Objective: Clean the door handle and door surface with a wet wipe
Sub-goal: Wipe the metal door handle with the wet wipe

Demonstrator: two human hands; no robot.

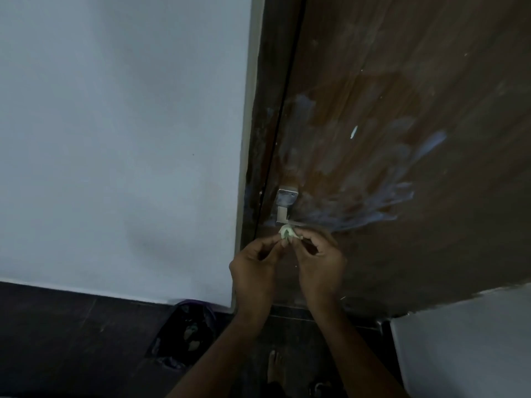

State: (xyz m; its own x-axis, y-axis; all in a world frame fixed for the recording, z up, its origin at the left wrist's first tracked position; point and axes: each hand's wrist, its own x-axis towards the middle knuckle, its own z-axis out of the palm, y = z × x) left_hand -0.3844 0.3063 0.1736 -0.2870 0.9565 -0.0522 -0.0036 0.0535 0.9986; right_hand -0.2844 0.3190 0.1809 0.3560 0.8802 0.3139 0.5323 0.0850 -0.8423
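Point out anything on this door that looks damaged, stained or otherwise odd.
The brown door is streaked with pale bluish-white smears fanning out to the right of the metal handle, plus one small white fleck higher up. Both hands pinch a crumpled wipe just below the handle.

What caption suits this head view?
Both hands pinch a crumpled wet wipe just below the metal door handle.

Dim, bluish light throughout. The floor [71,340] sinks into near-black shadow. Wide-angle bending curves the edges, and detail looks soft.
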